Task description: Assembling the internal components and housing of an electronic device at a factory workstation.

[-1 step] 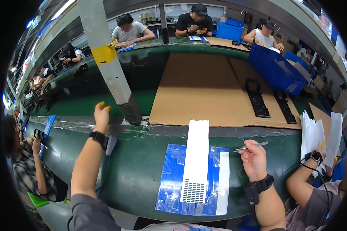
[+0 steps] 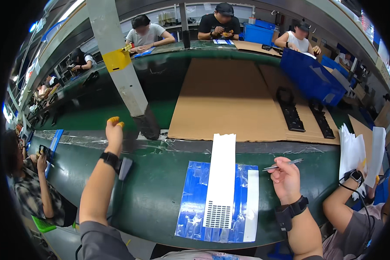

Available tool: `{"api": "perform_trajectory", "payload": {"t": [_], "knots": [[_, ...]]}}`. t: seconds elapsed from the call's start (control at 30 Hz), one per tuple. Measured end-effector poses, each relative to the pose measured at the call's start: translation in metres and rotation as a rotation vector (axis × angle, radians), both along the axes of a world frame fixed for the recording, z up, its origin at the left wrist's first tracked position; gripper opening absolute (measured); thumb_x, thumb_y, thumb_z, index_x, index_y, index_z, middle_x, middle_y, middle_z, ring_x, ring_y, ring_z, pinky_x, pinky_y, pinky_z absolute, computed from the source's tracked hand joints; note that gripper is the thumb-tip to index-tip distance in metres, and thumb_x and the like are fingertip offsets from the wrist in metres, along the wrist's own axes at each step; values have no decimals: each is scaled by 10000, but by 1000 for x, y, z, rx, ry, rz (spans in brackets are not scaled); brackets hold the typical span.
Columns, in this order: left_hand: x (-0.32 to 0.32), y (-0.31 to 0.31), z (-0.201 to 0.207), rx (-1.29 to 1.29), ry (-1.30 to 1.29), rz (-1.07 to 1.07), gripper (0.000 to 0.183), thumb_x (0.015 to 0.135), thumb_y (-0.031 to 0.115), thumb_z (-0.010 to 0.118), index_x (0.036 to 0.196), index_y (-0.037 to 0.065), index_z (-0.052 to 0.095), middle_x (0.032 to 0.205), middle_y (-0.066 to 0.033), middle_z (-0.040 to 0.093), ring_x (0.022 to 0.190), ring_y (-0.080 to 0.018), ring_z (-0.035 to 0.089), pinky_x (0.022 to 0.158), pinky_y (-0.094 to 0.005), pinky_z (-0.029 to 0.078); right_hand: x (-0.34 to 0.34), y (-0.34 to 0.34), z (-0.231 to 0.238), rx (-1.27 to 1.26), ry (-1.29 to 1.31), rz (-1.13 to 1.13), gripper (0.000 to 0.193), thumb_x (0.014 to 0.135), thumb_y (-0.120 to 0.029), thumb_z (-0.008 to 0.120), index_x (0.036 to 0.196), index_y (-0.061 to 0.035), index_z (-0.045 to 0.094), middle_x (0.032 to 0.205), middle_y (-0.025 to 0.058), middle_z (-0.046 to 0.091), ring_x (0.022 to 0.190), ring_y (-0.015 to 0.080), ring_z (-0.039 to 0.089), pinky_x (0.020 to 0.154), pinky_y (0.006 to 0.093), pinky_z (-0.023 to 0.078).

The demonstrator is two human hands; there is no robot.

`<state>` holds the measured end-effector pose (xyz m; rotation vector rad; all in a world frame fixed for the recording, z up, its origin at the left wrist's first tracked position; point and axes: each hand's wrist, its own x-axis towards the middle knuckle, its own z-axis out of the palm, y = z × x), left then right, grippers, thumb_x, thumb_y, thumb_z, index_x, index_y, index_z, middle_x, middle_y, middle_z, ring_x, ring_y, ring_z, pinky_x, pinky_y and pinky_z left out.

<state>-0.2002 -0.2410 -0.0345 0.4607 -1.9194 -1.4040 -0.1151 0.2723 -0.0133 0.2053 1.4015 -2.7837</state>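
Note:
My left hand (image 2: 114,134) is stretched forward over the belt, left of the foot of the upright post (image 2: 130,89). Yellow covers sit on its fingertips, which are curled in; what they hold, if anything, is hidden. Metal tweezers (image 2: 291,164) lie in my right hand (image 2: 285,178), held between thumb and fingers beside the blue board (image 2: 190,203). On that taped board rests a long white sheet (image 2: 221,173) with rows of small black labels (image 2: 217,215) at its near end. A narrow white strip (image 2: 252,203) lies along the board's right edge.
Beyond the board is a large cardboard sheet (image 2: 221,117) with two black plastic parts (image 2: 292,115) on its right side. A blue bin (image 2: 312,76) stands farther right. White sheets (image 2: 352,151) are by a co-worker's arm (image 2: 344,190). Other people sit along the far side and at left.
My left hand's yellow-covered fingertips have shifted slightly and look closer together. My right hand and the tweezers keep their place; the whole view has moved very slightly.

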Motion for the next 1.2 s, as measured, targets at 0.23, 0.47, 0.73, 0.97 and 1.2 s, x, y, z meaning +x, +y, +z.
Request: {"api": "perform_trajectory", "payload": {"t": [0.23, 0.47, 0.73, 0.97, 1.2], "knots": [[-30, 30, 17, -529, -174, 163, 425, 711, 102, 603, 1099, 3, 459, 983, -168, 519, 913, -292, 513, 788, -342, 421, 5, -8, -1, 7, 6, 52, 60, 758, -30, 529, 792, 17, 544, 668, 91, 544, 520, 167, 544, 379, 201, 300], [-68, -32, -15, 159, -85, 301, 430, 749, 12, 487, 1157, -69, 378, 882, -174, 565, 542, -170, 568, 437, -254, 443, 4, 3, 1, -11, 43, -45, 73, 749, -34, 536, 807, 6, 553, 630, 92, 563, 518, 139, 545, 376, 195, 319], [26, 48, 43, 257, 36, -86, 425, 771, 32, 456, 1187, 14, 372, 1089, -98, 455, 974, -180, 479, 856, -311, 351, 8, -1, 0, -17, 27, 44, 76, 756, -28, 528, 812, 19, 547, 704, 96, 556, 539, 175, 557, 387, 205, 302], [107, 134, 41, 362, 133, -526, 242, 809, 50, 495, 1049, 19, 501, 998, -65, 550, 866, -144, 549, 685, -227, 428, 2, -1, 2, -22, 52, 3, 74, 771, -35, 530, 819, 17, 551, 690, 82, 554, 548, 163, 557, 395, 199, 303], [103, 143, 21, 289, -26, -519, 207, 791, 16, 506, 997, 10, 524, 971, -57, 559, 842, -134, 558, 663, -221, 436, -37, 23, 21, 179, 67, -194, 173, 832, -162, 502, 840, 2, 556, 694, 54, 575, 549, 88, 479, 436, 183, 355]]}}
